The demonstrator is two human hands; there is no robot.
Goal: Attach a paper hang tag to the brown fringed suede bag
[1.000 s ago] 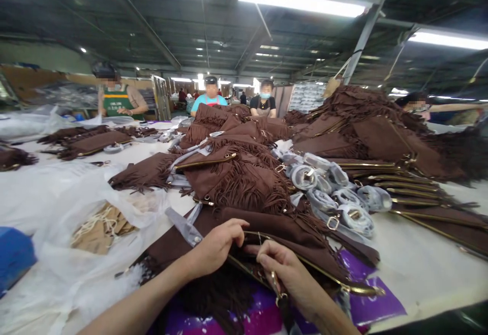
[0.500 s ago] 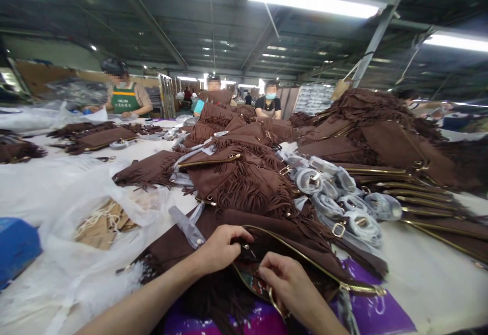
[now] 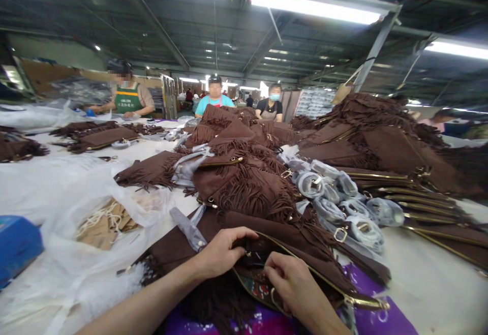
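Your left hand (image 3: pixel 221 251) pinches the open mouth of the brown fringed bag (image 3: pixel 274 233) at the table's (image 3: pixel 430 284) near edge; your right hand (image 3: pixel 295 286) grips its gold zipper edge (image 3: pixel 297 261) opposite.

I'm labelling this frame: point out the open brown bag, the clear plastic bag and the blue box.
brown bag (image 3: pixel 305 241): head view, suede flap by zip.
clear plastic bag (image 3: pixel 95 192): head view, top crease.
blue box (image 3: pixel 17 243): head view, its top.

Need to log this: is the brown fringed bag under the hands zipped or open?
Open: both hands spread the bag mouth, showing patterned lining.
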